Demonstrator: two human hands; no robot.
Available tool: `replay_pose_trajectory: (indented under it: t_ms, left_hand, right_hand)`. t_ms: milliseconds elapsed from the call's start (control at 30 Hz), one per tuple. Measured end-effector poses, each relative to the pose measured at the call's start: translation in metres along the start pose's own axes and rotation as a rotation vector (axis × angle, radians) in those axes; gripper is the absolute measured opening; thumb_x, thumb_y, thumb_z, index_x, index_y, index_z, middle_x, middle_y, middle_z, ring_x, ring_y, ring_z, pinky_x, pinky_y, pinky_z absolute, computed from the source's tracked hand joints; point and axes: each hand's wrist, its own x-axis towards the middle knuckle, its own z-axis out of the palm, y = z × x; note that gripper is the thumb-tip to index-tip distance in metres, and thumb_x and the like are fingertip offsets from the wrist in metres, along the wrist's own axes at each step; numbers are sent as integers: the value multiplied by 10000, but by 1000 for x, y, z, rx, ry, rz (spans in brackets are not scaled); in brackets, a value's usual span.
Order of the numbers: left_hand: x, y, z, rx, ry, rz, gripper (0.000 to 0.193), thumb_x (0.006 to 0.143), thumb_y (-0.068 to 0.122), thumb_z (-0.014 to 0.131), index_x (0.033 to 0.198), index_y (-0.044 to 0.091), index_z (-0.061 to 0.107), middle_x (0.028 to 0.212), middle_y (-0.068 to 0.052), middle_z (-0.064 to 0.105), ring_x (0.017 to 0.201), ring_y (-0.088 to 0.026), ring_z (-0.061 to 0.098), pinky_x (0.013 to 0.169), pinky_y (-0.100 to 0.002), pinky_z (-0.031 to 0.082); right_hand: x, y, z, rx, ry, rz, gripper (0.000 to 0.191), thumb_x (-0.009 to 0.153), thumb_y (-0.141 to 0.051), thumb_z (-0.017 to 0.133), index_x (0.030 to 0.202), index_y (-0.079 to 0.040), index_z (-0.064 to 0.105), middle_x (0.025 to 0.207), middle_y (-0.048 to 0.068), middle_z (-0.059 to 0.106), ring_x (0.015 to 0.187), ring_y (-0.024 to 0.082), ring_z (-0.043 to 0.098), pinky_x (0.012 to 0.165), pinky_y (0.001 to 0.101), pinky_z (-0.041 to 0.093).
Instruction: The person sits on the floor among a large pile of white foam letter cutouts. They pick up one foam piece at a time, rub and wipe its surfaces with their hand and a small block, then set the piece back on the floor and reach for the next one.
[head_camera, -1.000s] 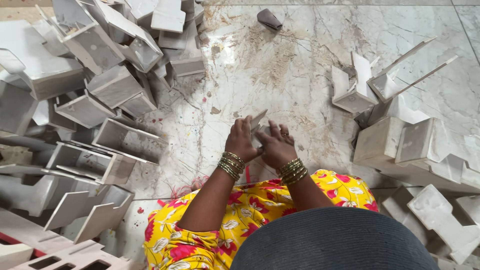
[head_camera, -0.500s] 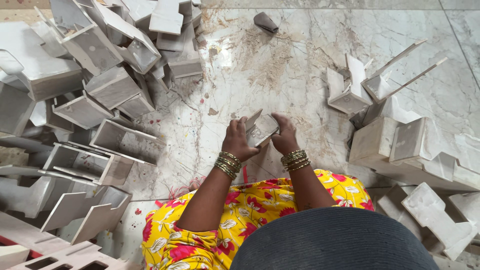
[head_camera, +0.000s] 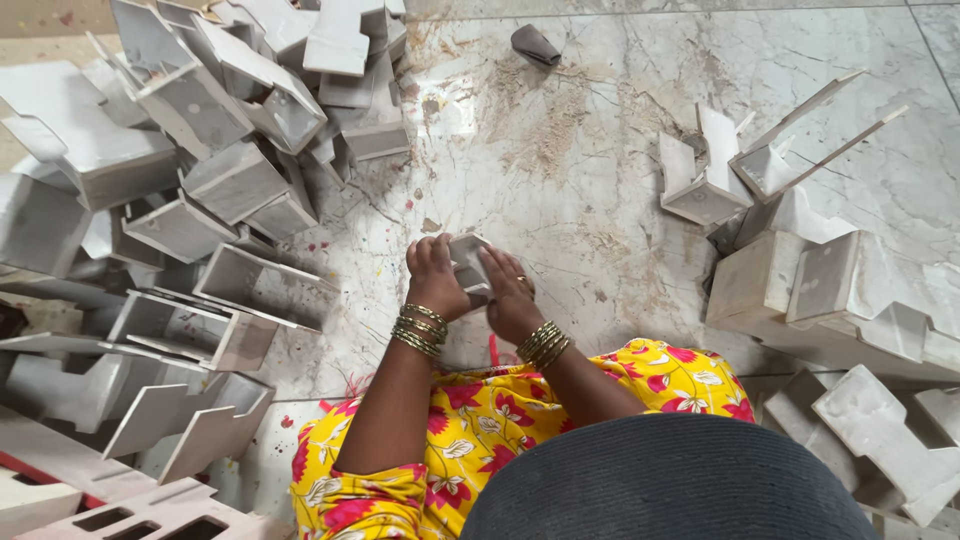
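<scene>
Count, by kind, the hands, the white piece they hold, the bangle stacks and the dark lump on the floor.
Hands: 2 (left hand, right hand)
White piece: 1
Bangle stacks: 2
Dark lump: 1
Total: 6

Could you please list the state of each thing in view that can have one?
Left hand: closed on the small block, on its left side.
Right hand: closed on the same block, on its right side.
Small block: held up off the floor between both hands.
Left pile: white open-sided pieces, jumbled and tilted.
Right pile: similar pieces, heaped loosely.
Floor: marble, dusty and stained.
Dark scrap: lying alone on the floor.
</scene>
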Motion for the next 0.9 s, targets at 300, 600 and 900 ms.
replay_pose_trajectory:
  t_ms: [300, 600, 900]
  left_hand:
    - [-4, 6, -11, -222, 70, -14, 1285, 426, 457, 1024, 1457, 96, 348, 1422, -184, 366, 1350, -386, 378, 1142, -463, 374]
    - [-3, 19, 7, -280, 60, 256, 1232, 442, 576, 1014, 1414, 113, 414, 1377, -181, 444, 1332, -408, 431, 1127, -515, 397]
    - [-20, -10, -18, -151, -214, -49, 1329, 537, 598, 955, 1578, 226, 218, 1609, -191, 201, 1481, -396, 293, 1190, -470, 330]
  right_hand:
    - [22, 32, -29, -221, -148, 626, 778, 886, -35, 481, 1608, -279, 322, 1557, 149, 427, 1377, 368, 474, 1182, 513, 350]
    - [34, 55, -33, -63, -151, 282, 792, 805, -90, 634, 1553, -211, 403, 1372, 164, 592, 1159, 341, 611, 991, 443, 473]
    - [9, 54, -1, 580, -195, 658, 560, 883, -138, 726, 1394, -73, 506, 998, 127, 665, 792, 198, 662, 607, 345, 591]
